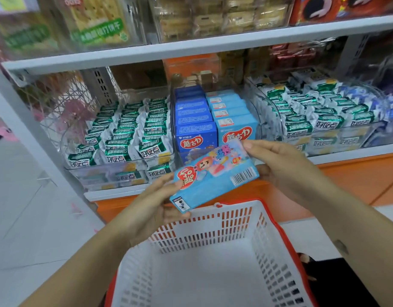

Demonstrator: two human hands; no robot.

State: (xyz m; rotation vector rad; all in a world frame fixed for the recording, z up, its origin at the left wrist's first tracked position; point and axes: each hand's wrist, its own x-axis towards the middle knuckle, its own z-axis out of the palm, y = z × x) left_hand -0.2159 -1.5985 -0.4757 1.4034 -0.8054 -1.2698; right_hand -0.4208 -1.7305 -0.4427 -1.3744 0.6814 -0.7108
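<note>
Box [214, 173] held between both hands, left hand [151, 204] low, right hand [277, 165] high

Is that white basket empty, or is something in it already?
Empty: the basket shows a bare white floor; the light blue box is held outside it.

Bright even light, soft blur, wide-angle bending at edges
</note>
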